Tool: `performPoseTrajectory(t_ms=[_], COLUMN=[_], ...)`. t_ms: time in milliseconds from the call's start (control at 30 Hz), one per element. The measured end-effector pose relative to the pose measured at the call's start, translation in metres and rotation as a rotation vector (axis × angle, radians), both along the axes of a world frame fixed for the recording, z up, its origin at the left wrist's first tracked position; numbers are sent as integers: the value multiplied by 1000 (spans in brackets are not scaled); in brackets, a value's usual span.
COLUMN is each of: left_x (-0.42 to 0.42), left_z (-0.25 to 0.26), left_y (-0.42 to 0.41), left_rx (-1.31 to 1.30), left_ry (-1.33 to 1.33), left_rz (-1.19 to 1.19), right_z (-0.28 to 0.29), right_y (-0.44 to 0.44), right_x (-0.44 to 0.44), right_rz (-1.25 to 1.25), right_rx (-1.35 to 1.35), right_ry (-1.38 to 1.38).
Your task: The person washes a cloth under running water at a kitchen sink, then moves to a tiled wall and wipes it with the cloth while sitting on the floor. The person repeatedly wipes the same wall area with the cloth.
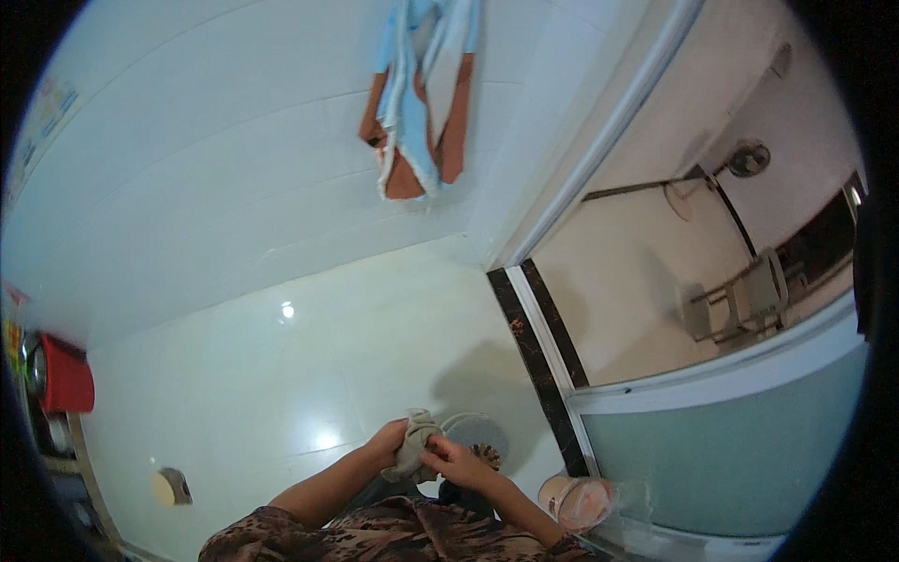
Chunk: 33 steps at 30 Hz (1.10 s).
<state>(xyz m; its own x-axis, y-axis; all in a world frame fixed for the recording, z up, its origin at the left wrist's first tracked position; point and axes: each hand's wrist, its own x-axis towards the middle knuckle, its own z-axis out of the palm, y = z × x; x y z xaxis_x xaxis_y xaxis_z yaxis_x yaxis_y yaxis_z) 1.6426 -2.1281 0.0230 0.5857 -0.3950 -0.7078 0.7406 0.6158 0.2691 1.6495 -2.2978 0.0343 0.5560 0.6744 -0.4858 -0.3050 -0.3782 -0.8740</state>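
Bunched between my two hands, just in front of my body, is a beige-grey cloth [413,449]. My left hand [388,442] grips its left side, with the fingers partly hidden behind the folds. The fingers of my right hand [455,464] pinch the cloth's right side. Below and beyond the right hand, close to the floor, is a round grey object [476,430], partly covered by that hand and the cloth; its kind cannot be told. A small brown patterned item [486,456] shows beside my right wrist.
Pale tiles cover the floor [281,393]. A lidded or bagged bin [579,502] stands by the frosted sliding door [723,442]. Blue and brown cloths [421,112] hang on the wall. Left are a red container [67,376] and a cream round object [171,487]. Beyond the doorway stands a chair [758,291].
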Motion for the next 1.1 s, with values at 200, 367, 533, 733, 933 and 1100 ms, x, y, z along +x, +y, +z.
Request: performPoseTrajectory(t_ms=[200, 367, 533, 733, 933, 1100], left_x=[-11, -23, -32, -57, -84, -82], left_z=[18, 12, -2, -6, -12, -19], left_y=[-1, -19, -43, -72, -74, -43], left_rx=[131, 152, 21, 74, 67, 32], left_ry=[23, -26, 33, 119, 172, 77], left_rz=[58, 158, 307, 373, 512, 621], right_z=[13, 21, 11, 3, -13, -11], right_y=[4, -8, -31, -53, -41, -1], right_x=[7, 10, 16, 14, 8, 20], right_rz=[124, 159, 294, 423, 545, 622], right_rx=[-112, -44, -59, -14, 46, 9], right_ry=[-41, 100, 40, 87, 152, 130])
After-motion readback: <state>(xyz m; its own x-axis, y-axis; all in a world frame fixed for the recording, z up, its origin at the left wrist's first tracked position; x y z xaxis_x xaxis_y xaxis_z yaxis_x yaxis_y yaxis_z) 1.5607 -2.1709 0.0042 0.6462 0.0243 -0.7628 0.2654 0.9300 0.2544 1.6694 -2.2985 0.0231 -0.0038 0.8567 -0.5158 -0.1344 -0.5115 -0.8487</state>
